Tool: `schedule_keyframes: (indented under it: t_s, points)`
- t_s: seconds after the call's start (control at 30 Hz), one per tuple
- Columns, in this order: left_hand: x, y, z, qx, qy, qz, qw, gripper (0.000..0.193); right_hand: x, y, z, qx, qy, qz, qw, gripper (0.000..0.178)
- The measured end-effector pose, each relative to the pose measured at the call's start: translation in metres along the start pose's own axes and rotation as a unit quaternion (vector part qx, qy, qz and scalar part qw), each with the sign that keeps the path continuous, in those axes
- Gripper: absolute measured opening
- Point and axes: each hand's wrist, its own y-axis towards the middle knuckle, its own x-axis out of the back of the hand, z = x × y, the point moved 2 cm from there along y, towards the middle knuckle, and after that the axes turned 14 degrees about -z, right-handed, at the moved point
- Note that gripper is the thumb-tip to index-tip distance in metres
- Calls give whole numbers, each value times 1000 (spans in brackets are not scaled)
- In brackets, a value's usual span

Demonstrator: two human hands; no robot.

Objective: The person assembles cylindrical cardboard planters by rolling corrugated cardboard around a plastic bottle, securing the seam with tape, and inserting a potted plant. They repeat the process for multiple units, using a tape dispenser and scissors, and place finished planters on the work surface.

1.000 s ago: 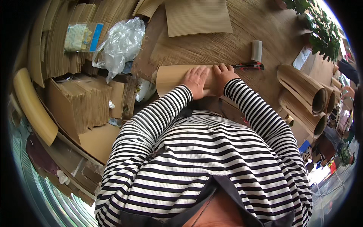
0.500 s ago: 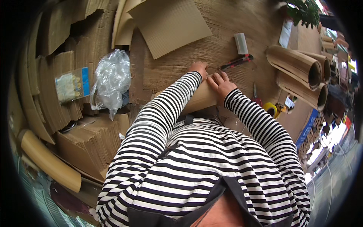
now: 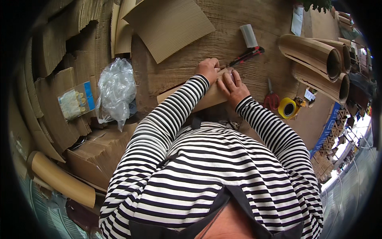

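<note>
Against the front of my body lies a piece of brown cardboard (image 3: 209, 98), bent over like a roll, its left end showing past my left sleeve. My left hand (image 3: 208, 69) has curled fingers at its far edge, pinching there. Draped over the right end, my right hand (image 3: 234, 88) grips it with bent fingers. The thumbs and the cardboard's underside are hidden. Just beyond the fingertips rests a black and red utility knife (image 3: 246, 55), with a clear plastic roll (image 3: 248, 36) behind it.
Red-handled scissors (image 3: 271, 99) and yellow tape (image 3: 287, 108) lie to the right, below cardboard rolls (image 3: 310, 55). A flat cardboard sheet (image 3: 169, 30) is at the far side. Leftward are a clear plastic bag (image 3: 117, 89) and stacked cardboard (image 3: 95, 155).
The view has shifted slightly. Both hands have worked a little farther along the cardboard's far edge, closer to the knife, and more of the cardboard's left end shows.
</note>
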Motion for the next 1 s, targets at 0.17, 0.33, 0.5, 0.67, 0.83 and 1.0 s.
schedule_keyframes:
  t_s: [0.17,0.33,0.5,0.67,0.83,1.0]
  points:
    - [0,-19,-3,-93,15,-33,995,16,-11,-12,0,20,13,-197,980,60]
    - [21,-39,-6,-175,42,76,981,41,-28,-26,3,13,23,-307,951,54]
    - [19,-60,-20,-193,101,72,973,55,-38,-52,3,-6,68,-300,951,53]
    - [8,-93,-42,-161,178,34,970,56,4,-92,-22,-61,187,-363,911,48]
    - [-1,-120,-48,-175,234,6,956,59,-17,-244,-124,-463,-52,-212,859,73]
    - [-9,-127,-58,-197,255,4,947,59,-67,-345,-215,-732,110,-206,640,108]
